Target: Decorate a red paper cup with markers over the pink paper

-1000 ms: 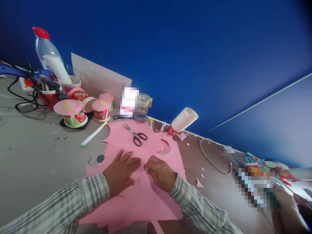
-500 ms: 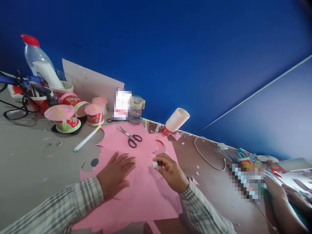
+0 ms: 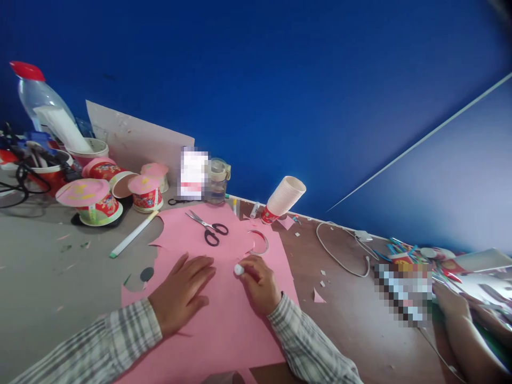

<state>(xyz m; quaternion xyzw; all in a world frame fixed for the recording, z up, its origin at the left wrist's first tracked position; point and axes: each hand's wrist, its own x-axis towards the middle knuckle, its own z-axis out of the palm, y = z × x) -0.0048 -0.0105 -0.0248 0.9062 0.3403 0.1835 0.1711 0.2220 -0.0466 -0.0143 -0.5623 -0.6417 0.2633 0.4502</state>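
Paper (image 3: 224, 341), pink and broad, lies on the bench (image 3: 348, 336), stretching from near the back edge toward the front edge; whether it is one sheet or several layers, I cannot tell. Of the two hands, the left hand (image 3: 182, 293) rests palm down on it, fingers spread and holding nothing. The right hand (image 3: 260, 285) pinches a small white piece (image 3: 239, 270) over the middle of the paper, thumb and fingers close together; contact with the paper is unclear.

Some cutting looks done: the paper's left side has curved bites, and scraps (image 3: 319, 296) lie to its right. Scissors (image 3: 206, 226) lie loose on its upper part, beside a pale ring (image 3: 262, 242). The broad middle looks uncut, and no finished shape shows between the hands.

Toward the bench's back left corner, pink-topped cups (image 3: 148, 201) look complete, while stacked cups (image 3: 286, 197), leaning by the back edge, bear no such tops. A marker (image 3: 135, 234) lies left of the paper.
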